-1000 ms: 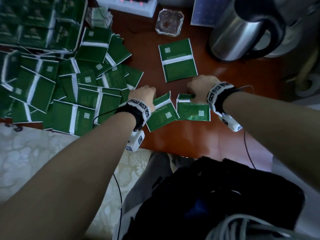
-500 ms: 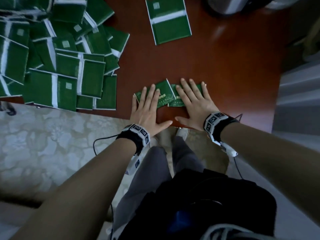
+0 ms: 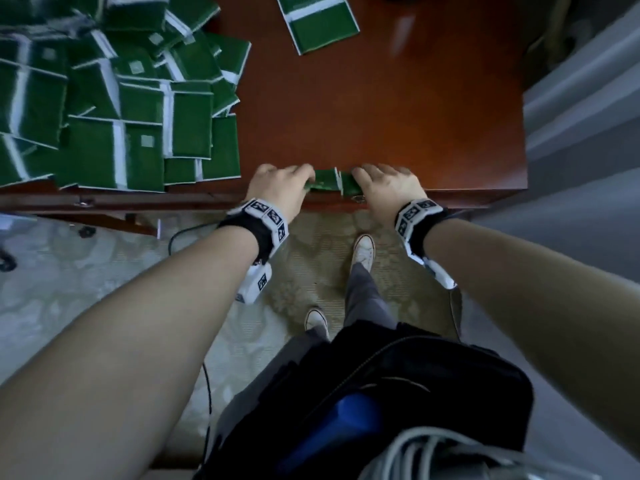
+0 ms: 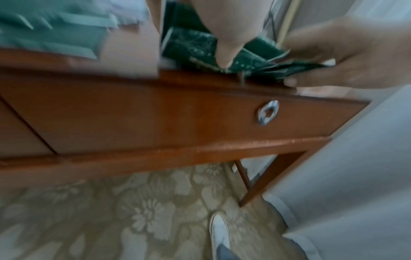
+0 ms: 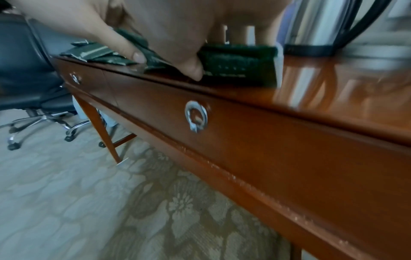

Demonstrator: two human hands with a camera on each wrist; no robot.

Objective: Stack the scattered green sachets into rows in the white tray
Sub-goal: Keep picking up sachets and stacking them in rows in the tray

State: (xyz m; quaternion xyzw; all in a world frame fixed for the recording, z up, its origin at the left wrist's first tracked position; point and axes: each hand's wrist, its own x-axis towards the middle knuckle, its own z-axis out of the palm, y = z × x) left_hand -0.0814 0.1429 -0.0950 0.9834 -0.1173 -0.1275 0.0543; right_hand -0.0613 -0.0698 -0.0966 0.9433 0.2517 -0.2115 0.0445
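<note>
Both sachets [image 3: 327, 180] dragged to desk [image 3: 415, 116] edge, hands curled on them

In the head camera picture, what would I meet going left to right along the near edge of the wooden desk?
Pile of green sachets → left hand → the few sachets pinched between the hands → right hand → bare desk top.

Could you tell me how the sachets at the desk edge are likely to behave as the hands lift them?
The sachets look thin and flat, so probably light and floppy. They lie fanned and overlapping under the left hand and right hand, so they may slip apart. The glossy desk probably lets them slide.
</note>
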